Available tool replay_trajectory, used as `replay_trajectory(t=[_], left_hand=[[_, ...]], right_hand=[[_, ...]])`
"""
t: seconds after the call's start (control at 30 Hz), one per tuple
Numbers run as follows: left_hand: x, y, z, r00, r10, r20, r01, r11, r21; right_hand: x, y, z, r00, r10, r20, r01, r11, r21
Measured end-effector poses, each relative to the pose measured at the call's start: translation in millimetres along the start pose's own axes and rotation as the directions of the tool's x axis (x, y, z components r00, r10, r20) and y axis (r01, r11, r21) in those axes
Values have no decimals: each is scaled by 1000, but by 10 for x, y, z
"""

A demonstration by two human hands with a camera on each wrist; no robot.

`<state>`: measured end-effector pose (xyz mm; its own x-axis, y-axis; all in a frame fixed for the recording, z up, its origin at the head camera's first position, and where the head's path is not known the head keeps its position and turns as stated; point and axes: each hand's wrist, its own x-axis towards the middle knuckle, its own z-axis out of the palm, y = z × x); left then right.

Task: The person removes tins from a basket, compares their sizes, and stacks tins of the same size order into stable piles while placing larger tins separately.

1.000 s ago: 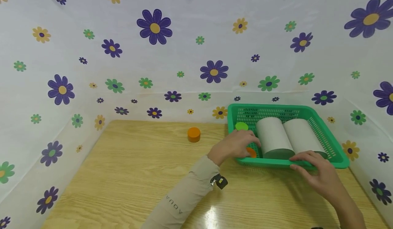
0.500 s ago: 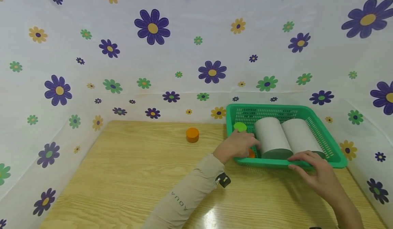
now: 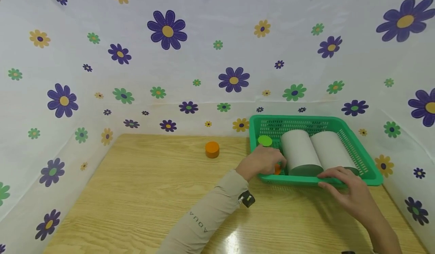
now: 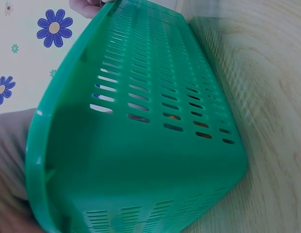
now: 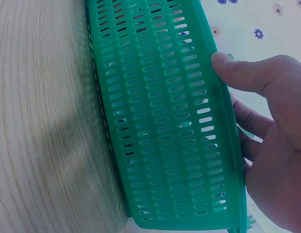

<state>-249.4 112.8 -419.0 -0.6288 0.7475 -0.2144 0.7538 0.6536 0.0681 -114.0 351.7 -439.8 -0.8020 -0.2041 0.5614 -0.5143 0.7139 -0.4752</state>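
A green plastic basket [image 3: 289, 179] with slotted walls stands on the table at the right. My left hand [image 3: 261, 161] reaches down over its near left corner, fingers bent round an orange round piece [image 3: 277, 169] that shows only partly beside them. Behind that hand lies a bright green round piece [image 3: 265, 140]. Two white cylinders [image 3: 300, 148] with green ends lie side by side in the basket. My right hand [image 3: 351, 193] grips the basket's near rim, its thumb [image 5: 238, 73] outside and the fingers over the inner side.
An orange short cylinder [image 3: 212, 149] stands on the wooden table [image 3: 146, 193], left of the basket. White sheeting [image 3: 204, 65] printed with flowers rises behind and along both sides of the table.
The head view has shifted slightly. My left fingers have closed in on the orange piece in the basket, and it shows less and looks tilted. The right hand keeps its place on the rim.
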Motion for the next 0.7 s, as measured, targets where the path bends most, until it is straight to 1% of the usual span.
replay_trajectory(t=[0.2, 0.5, 0.7], left_hand=[[-35, 1, 9, 999, 3, -47, -3, 1000, -4], [-78, 5, -3, 995, 9, -97, -7, 1000, 20], [-134, -27, -9, 986, 13, -168, -12, 1000, 9]], right_hand=[[11, 11, 23, 999, -43, -9, 43, 999, -7], [5, 27, 20, 999, -47, 1, 47, 999, 22], [16, 47, 14, 999, -47, 7, 47, 998, 42]])
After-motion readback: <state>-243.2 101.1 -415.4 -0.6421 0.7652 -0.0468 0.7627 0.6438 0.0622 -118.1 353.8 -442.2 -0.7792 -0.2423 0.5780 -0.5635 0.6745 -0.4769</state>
